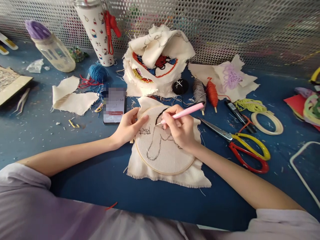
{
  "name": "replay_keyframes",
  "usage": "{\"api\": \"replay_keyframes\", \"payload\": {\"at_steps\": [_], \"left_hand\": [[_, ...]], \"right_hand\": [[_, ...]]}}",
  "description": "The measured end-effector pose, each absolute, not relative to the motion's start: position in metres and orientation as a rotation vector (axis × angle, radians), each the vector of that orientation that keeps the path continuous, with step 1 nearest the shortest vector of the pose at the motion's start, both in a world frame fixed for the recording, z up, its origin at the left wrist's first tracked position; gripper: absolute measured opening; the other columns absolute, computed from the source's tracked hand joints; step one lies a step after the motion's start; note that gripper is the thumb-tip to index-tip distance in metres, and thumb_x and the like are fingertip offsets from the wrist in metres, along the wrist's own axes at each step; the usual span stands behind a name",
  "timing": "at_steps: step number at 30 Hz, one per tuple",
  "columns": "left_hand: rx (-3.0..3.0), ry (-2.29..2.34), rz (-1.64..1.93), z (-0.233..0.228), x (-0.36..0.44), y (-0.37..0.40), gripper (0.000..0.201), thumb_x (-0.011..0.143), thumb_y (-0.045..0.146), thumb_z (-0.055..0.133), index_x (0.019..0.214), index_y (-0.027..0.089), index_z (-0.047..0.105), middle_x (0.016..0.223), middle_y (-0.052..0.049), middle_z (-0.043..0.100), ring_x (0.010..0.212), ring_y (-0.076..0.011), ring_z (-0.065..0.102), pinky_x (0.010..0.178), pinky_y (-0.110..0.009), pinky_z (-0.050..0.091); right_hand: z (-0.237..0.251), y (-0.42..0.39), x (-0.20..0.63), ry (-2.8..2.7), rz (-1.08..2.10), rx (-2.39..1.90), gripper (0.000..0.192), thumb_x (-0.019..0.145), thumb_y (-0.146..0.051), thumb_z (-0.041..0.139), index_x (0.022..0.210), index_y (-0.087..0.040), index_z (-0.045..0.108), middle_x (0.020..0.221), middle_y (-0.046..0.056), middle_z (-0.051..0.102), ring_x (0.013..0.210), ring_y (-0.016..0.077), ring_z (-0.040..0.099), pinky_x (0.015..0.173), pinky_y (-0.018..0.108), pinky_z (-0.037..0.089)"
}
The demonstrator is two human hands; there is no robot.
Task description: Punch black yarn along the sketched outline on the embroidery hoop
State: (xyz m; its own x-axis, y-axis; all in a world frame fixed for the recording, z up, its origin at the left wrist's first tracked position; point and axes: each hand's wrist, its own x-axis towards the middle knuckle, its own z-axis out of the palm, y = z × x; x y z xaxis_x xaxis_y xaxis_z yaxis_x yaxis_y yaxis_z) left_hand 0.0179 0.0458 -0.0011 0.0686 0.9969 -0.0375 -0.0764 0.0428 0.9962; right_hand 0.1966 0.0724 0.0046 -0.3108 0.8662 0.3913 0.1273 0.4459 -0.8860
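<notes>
A round embroidery hoop point(160, 172) holds a cream cloth point(172, 156) with frayed edges, lying on the blue table. Pencil-like outlines are drawn on the cloth, and a short black stitched line point(160, 115) runs near its top. My left hand point(128, 128) grips the hoop's left edge, thumb on top of the cloth; its other fingers are partly hidden. In my right hand point(182, 130) is a pink punch needle point(190, 110), pinched like a pen. Its thin tip points left, at the lower end of the black line.
Scissors point(235, 138) lie right of the hoop, near a black marker point(236, 111) and a wooden ring point(267, 123). A phone point(114, 108) is at the left. Behind are stacked embroidered cloths point(140, 86), several yarn bundles, a tumbler point(96, 33) and a bottle point(55, 51).
</notes>
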Motion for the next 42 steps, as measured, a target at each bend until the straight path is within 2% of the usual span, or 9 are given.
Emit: {"api": "replay_keyframes", "payload": {"at_steps": [7,14,18,23,29,31,37,42], "left_hand": [[1.126,1.162,1.129,-0.002,0.018,0.046,0.034,0.081,0.04,0.068,0.069,0.019,0.043,0.061,0.004,0.04,0.052,-0.0067,0.038,0.042,-0.019,0.029],[1.156,1.17,1.137,-0.004,0.017,0.046,0.03,0.081,0.04,0.067,0.074,0.018,0.047,0.064,0.003,0.046,0.054,-0.0073,0.041,0.044,-0.019,0.032],[1.15,1.182,1.143,-0.003,0.018,0.047,0.031,0.08,0.039,0.068,0.072,0.018,0.047,0.063,0.004,0.043,0.054,-0.0071,0.04,0.045,-0.019,0.032],[1.155,1.16,1.139,0.0,0.017,0.045,0.03,0.082,0.039,0.067,0.074,0.018,0.048,0.063,0.003,0.043,0.055,-0.0075,0.041,0.045,-0.019,0.032],[1.188,1.094,1.197,0.004,0.016,0.04,0.032,0.082,0.038,0.069,0.071,0.018,0.047,0.062,0.005,0.038,0.054,-0.0064,0.035,0.044,-0.018,0.027],[1.181,1.092,1.197,0.004,0.017,0.041,0.034,0.082,0.039,0.069,0.07,0.018,0.045,0.061,0.005,0.037,0.053,-0.0064,0.034,0.043,-0.019,0.027],[1.161,1.151,1.16,0.0,0.018,0.045,0.036,0.082,0.042,0.067,0.068,0.019,0.042,0.058,0.006,0.033,0.049,-0.0065,0.03,0.041,-0.02,0.023],[1.148,1.152,1.15,0.0,0.018,0.046,0.038,0.081,0.043,0.066,0.067,0.02,0.04,0.057,0.006,0.031,0.048,-0.0061,0.029,0.04,-0.02,0.02]], "right_hand": [[0.006,0.076,0.194,-1.544,1.046,-0.898,0.03,0.091,-0.036,0.058,0.067,-0.021,0.049,0.052,-0.007,0.048,0.045,0.006,0.043,0.043,0.021,0.035],[0.006,0.078,0.194,-1.494,1.071,-0.93,0.033,0.091,-0.037,0.057,0.064,-0.021,0.048,0.051,-0.007,0.045,0.045,0.006,0.04,0.044,0.021,0.033],[0.006,0.077,0.194,-1.541,1.038,-0.925,0.031,0.092,-0.034,0.056,0.065,-0.021,0.047,0.052,-0.007,0.044,0.045,0.0062,0.04,0.043,0.022,0.032],[0.005,0.07,0.193,-1.837,0.823,-0.838,0.026,0.093,-0.028,0.053,0.069,-0.022,0.046,0.059,-0.005,0.045,0.048,0.0073,0.039,0.047,0.025,0.032],[0.002,0.066,0.191,-2.109,0.611,-0.679,0.031,0.091,-0.022,0.056,0.064,-0.022,0.042,0.059,-0.005,0.043,0.054,0.009,0.041,0.052,0.027,0.034],[0.002,0.067,0.191,-2.094,0.645,-0.704,0.032,0.09,-0.023,0.059,0.062,-0.021,0.042,0.059,-0.005,0.044,0.053,0.0087,0.041,0.051,0.027,0.034],[0.004,0.075,0.193,-1.619,1.042,-0.883,0.034,0.091,-0.031,0.058,0.061,-0.021,0.045,0.05,-0.007,0.045,0.045,0.0066,0.042,0.044,0.023,0.032],[0.006,0.08,0.193,-1.48,1.132,-0.915,0.037,0.089,-0.032,0.061,0.058,-0.02,0.046,0.048,-0.007,0.046,0.043,0.005,0.041,0.043,0.021,0.031]]}}
